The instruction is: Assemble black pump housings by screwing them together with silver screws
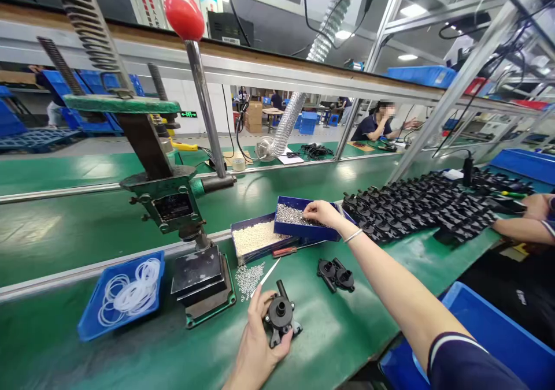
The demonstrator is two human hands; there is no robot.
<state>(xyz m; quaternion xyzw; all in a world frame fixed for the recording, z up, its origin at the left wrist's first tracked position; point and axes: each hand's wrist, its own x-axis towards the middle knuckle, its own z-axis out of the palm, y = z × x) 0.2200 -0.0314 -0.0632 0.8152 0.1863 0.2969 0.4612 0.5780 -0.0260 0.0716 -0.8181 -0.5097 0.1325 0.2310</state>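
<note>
My left hand is closed around a black plastic pump housing with a round raised centre and a side pipe, held just over the green bench. With fingers pinched together, my right hand dips into a blue bin of small metal screws; whatever is between the fingertips is hidden. That bin rests partly on another blue bin of small cream-coloured pieces. Between my hands lie two more black pump housings. Small white rings are scattered beside a white stick and a red-handled tool.
A green hand press with a red-knobbed lever stands left, beside a blue tray of white tubing rings. Many black housings cover the bench at right. A co-worker's arm reaches in there. Blue crates sit below the edge.
</note>
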